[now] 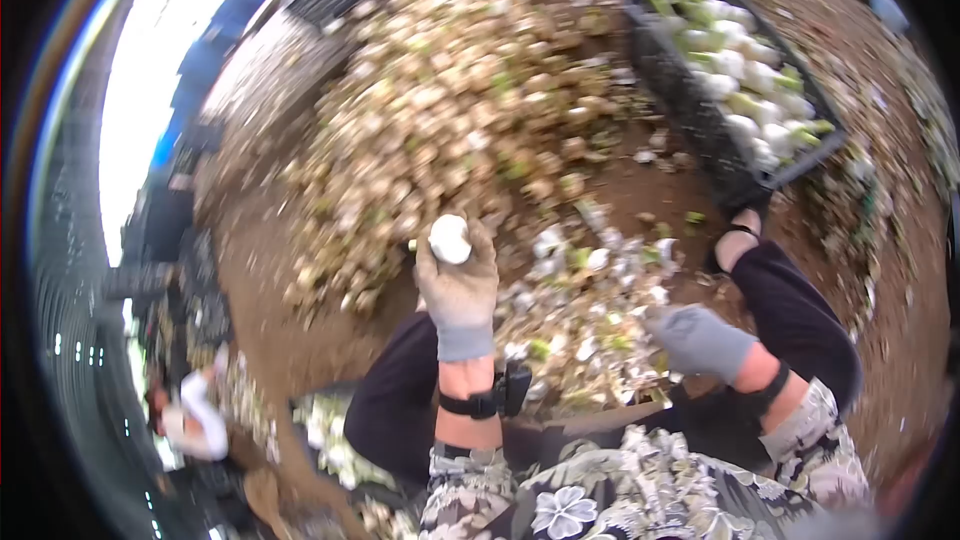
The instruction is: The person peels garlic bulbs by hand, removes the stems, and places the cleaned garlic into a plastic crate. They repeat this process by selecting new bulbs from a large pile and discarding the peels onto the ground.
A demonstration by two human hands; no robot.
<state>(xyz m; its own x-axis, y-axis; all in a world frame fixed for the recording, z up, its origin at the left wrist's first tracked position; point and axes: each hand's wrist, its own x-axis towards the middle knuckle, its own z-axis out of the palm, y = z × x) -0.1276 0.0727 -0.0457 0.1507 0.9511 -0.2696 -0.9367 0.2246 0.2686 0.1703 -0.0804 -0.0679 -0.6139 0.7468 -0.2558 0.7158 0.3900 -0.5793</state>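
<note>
My left hand [460,280], in a soiled grey work glove, is raised in front of me with its fingers wrapped round a smooth white onion [450,239]. My right hand [698,338], gloved too, is curled closed over the peelings near my right knee. Motion blur and the glove hide what its fingers hold, if anything. Between my legs lies a heap of white and tan peelings [590,325] with green scraps. Ahead of my left hand spreads a large pile of brown-skinned onions [450,90].
A black crate [690,125] of white onions with green stubs stands at the far right, by my right foot. Low at the left is a container of pale green and white pieces [335,440]. Another person [200,415] is at the left edge. Brown ground [270,290] shows around the pile.
</note>
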